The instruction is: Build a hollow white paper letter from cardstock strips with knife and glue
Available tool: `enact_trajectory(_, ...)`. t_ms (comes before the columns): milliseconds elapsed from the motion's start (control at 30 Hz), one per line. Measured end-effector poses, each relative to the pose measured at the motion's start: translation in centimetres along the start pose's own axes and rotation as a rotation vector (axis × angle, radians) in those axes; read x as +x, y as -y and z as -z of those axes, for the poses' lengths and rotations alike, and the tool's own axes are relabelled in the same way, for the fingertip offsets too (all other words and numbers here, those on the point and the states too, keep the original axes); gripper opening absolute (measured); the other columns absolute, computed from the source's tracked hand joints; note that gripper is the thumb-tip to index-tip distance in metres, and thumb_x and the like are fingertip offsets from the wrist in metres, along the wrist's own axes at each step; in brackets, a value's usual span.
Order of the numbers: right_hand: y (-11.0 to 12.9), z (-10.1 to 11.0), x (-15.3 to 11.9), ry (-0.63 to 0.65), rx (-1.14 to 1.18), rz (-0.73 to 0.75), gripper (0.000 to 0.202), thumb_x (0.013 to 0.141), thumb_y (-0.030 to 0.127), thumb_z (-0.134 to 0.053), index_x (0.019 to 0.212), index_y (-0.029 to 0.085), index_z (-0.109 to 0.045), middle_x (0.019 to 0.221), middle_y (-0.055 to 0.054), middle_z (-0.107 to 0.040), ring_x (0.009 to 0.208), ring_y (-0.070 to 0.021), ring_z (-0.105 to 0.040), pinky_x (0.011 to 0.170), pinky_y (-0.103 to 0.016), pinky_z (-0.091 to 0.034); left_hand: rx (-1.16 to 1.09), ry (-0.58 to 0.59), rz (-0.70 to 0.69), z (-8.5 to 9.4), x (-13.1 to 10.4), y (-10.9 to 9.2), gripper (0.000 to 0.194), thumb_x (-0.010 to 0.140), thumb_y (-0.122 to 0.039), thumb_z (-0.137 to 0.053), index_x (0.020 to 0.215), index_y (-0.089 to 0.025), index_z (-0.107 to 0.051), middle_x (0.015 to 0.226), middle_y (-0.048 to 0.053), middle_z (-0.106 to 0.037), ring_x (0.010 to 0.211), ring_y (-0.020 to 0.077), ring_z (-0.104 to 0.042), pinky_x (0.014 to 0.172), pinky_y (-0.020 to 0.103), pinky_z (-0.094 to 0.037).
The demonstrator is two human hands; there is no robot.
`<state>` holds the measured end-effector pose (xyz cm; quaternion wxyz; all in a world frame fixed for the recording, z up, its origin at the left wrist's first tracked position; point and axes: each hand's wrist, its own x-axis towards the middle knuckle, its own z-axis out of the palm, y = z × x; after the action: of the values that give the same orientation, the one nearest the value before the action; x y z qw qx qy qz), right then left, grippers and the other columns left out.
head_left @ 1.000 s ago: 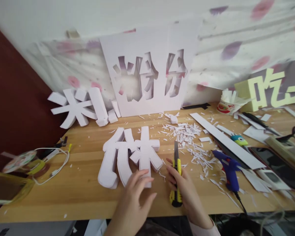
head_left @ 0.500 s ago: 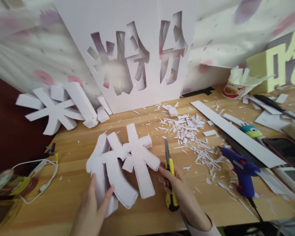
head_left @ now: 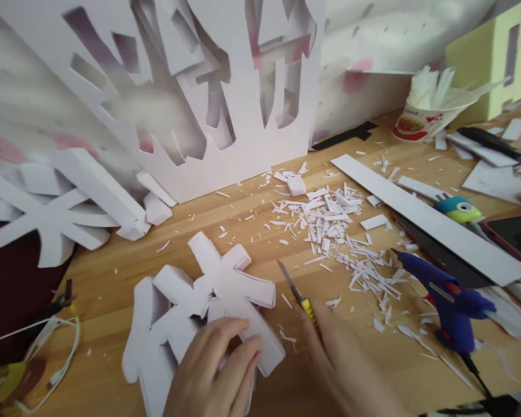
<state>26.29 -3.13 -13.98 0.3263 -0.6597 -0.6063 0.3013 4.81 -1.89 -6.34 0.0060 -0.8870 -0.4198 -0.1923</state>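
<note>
A white three-dimensional foam-board character (head_left: 234, 278) lies in front of me on the wooden table, its strokes edged with side walls. My left hand (head_left: 219, 362) reaches over its lower part, fingers bent around a stroke and thumb side toward me. Part of the character is hidden under that hand. In my right hand (head_left: 330, 341) is a yellow utility knife (head_left: 307, 310), gripped in a closed fist. Its bare blade points up and left, just right of the character and apart from it. Most of the knife's handle is covered by my fingers.
White trimmings (head_left: 330, 220) are heaped beyond the knife. To the right lie a blue glue gun (head_left: 447, 295), a long white strip (head_left: 417, 208) and a phone (head_left: 516, 231). A paper cup (head_left: 429, 110), a cut-out board (head_left: 243, 156) and another white character (head_left: 56, 214) stand at the back.
My left hand has moved from the character's lower left side onto its middle. The right hand has turned the knife, now tilted with its handle covered. The view has shifted closer.
</note>
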Motion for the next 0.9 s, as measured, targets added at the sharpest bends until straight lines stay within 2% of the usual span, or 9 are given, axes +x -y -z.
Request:
enact_trajectory(100,0.2,-1.3,-0.6,-0.053,-0.268,0.097,0.023,0.096,0.019,-0.043,0.102,0.023,-0.065,0.056,-0.004,-0.065,0.042,-0.0236,-0.060,0.043,-0.031,-0.035,0.009,0.052,-0.240,-1.0,3.5,1.7,0.029,0.101,-0.008,-0.045,0.102,-0.018,-0.073,0.103,0.007,-0.079,0.094,0.0203,-0.074,0.084,0.032,-0.062)
enact_trajectory(233,1.1,-1.7,-0.6,0.029,-0.366,0.177,0.041,0.078,0.000,-0.046,0.109,0.018,-0.066,0.067,-0.007,-0.073,0.043,-0.0225,-0.066,0.040,-0.031,-0.039,-0.080,0.116,-0.373,-2.7,5.4,3.6,0.023,0.102,-0.010,-0.051,0.110,-0.014,-0.071,0.101,0.007,-0.080,0.091,0.0206,-0.074,0.080,0.032,-0.062)
enact_trajectory(333,1.5,-1.5,-0.4,0.133,-0.451,0.183,0.053,0.068,-0.003,-0.052,0.115,0.017,-0.066,0.076,-0.005,-0.076,0.046,-0.0204,-0.069,0.039,-0.028,-0.043,-0.214,0.200,-0.337,-4.2,5.7,4.1,0.022,0.103,-0.015,-0.051,0.112,-0.017,-0.071,0.104,0.006,-0.079,0.093,0.0195,-0.073,0.085,0.031,-0.061)
enact_trajectory(467,1.5,-2.0,-0.7,0.204,-0.434,0.142,0.055,0.068,0.002,-0.058,0.121,0.016,-0.063,0.083,-0.005,-0.076,0.049,-0.0203,-0.069,0.040,-0.029,-0.044,-0.370,0.331,-0.177,-5.4,4.9,4.6,0.025,0.101,-0.018,-0.056,0.117,-0.028,-0.071,0.104,0.003,-0.077,0.094,0.0180,-0.073,0.085,0.027,-0.061)
enact_trajectory(633,1.3,-2.1,-1.2,0.172,-0.354,0.085,0.049,0.079,0.005,-0.060,0.126,0.020,-0.061,0.085,-0.004,-0.075,0.051,-0.0176,-0.068,0.041,-0.028,-0.040,-0.424,0.328,-0.098,-5.4,4.4,4.8,0.026,0.097,-0.018,-0.062,0.120,-0.028,-0.070,0.103,0.004,-0.075,0.091,0.0186,-0.073,0.083,0.027,-0.061)
enact_trajectory(767,1.5,-2.0,-1.1,0.220,-0.417,0.133,0.051,0.073,0.006,-0.061,0.123,0.017,-0.060,0.084,-0.004,-0.075,0.049,-0.0178,-0.068,0.039,-0.028,-0.042,-0.414,0.316,-0.128,-5.1,4.6,4.6,0.022,0.097,-0.017,-0.061,0.115,-0.025,-0.070,0.101,0.004,-0.073,0.090,0.0182,-0.072,0.081,0.026,-0.062)
enact_trajectory(900,1.6,-2.1,-0.9,0.209,-0.472,0.148,0.054,0.071,0.007,-0.062,0.124,0.014,-0.055,0.080,-0.001,-0.073,0.045,-0.0176,-0.067,0.038,-0.027,-0.047,-0.411,0.314,-0.129,-5.1,4.7,4.6,0.022,0.100,-0.015,-0.054,0.114,-0.022,-0.069,0.101,0.005,-0.072,0.090,0.0180,-0.071,0.079,0.027,-0.062)
